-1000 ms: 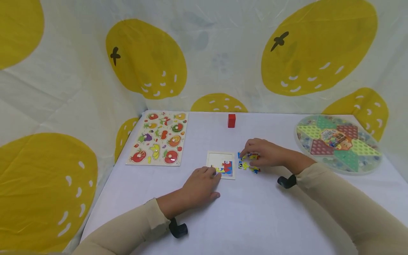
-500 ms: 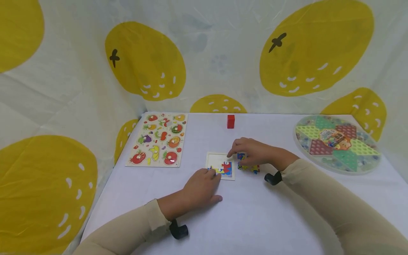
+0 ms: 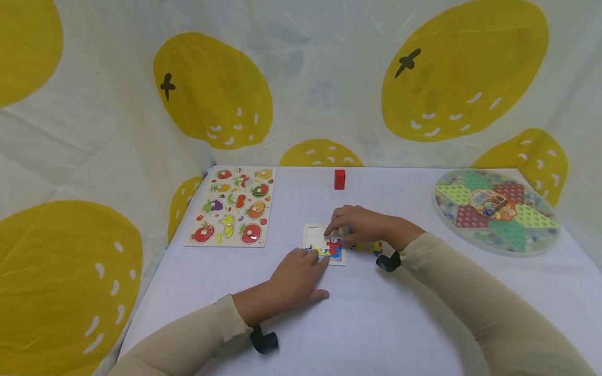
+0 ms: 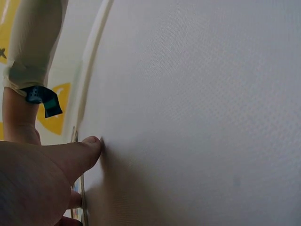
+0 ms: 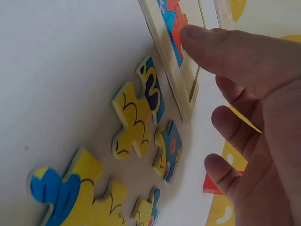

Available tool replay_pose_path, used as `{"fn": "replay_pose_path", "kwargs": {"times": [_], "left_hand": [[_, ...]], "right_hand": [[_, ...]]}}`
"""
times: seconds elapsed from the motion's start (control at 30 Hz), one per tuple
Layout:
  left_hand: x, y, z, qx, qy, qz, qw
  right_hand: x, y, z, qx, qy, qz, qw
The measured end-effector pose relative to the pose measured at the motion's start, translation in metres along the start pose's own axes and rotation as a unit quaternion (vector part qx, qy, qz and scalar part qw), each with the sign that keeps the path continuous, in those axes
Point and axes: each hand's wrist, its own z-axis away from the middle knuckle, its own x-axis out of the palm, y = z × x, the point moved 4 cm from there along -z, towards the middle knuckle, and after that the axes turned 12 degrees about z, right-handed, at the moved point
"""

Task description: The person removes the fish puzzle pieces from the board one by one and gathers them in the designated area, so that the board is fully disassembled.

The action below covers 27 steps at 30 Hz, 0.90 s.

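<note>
A small square jigsaw tray (image 3: 345,256) lies mid-table, its lower part filled with red, blue and yellow pieces. My left hand (image 3: 297,277) rests its fingers on the tray's near left part, and its thumb (image 4: 89,148) lies on the cloth. Over the tray's right side is my right hand (image 3: 359,225), fingers loosely bent. Its thumb (image 5: 197,40) is by the red piece (image 5: 178,23) in the tray, with no piece visible in the hand; the index fingertip is hidden in the right wrist view. Beside the tray lie loose jigsaw pieces (image 5: 134,115), yellow and blue.
A fruit peg puzzle board (image 3: 240,213) lies at the back left. A red block (image 3: 339,179) stands near the back edge. At the right is a round Chinese checkers board (image 3: 496,209) with marbles. A curtain (image 3: 324,68) with yellow fruit prints hangs behind the white-covered table (image 3: 376,324).
My right hand has moved left from the loose pieces to over the tray. The left hand has stayed nearly still on the tray's near left part.
</note>
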Motion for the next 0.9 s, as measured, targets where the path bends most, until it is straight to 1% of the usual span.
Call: {"fn": "replay_pose_path", "kwargs": {"times": [0.1,0.33,0.47,0.6,0.9], "left_hand": [[0.001,0.0,-0.001,0.003,-0.001,-0.003,1.0],[0.002,0.0,0.0,0.006,-0.001,-0.015,0.9999],[0.003,0.001,0.0,0.007,-0.003,-0.014,0.9999],[0.002,0.002,0.0,0.01,-0.003,-0.016,0.9998],[0.005,-0.001,-0.001,0.002,-0.007,-0.007,0.9999]], "right_hand": [[0.003,0.0,-0.004,0.006,-0.011,0.001,0.9999],[0.006,-0.002,-0.007,-0.002,-0.016,0.014,0.9998],[0.007,0.0,-0.008,0.007,-0.021,0.014,0.9997],[0.007,0.003,-0.01,0.013,-0.024,0.001,0.9996],[0.012,0.013,-0.015,0.011,-0.018,-0.002,0.9998]]}}
